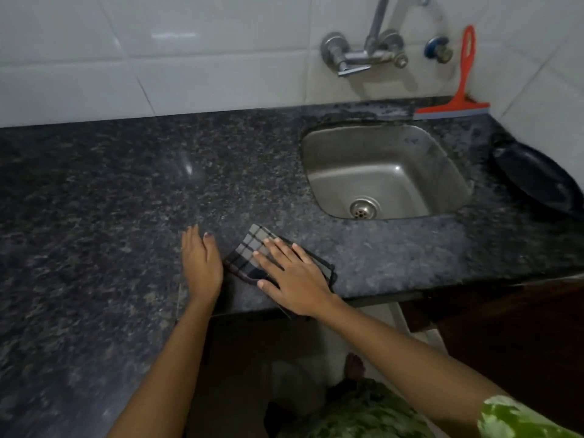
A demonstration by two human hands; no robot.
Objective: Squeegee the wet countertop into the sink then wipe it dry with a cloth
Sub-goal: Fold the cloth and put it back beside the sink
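cloth under the right hand, near the front edge

the right hand [295, 276] lies flat and open on the folded checked cloth [252, 248], pressing it to the countertop [110, 184] just left of the sink [384, 172]. the left hand [202, 263] rests open beside the cloth, holding nothing. most of the unwiped stone stretches away to the left. the sink holds nothing but its drain. the squeegee [455, 105] leans against the wall behind the sink, so squeegeeing looks finished.

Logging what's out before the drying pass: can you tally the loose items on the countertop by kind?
Checked cloth, under the right hand: 1
Red squeegee, leaning on the wall tiles behind the sink: 1
Dark pan, right of the sink: 1
Total: 3
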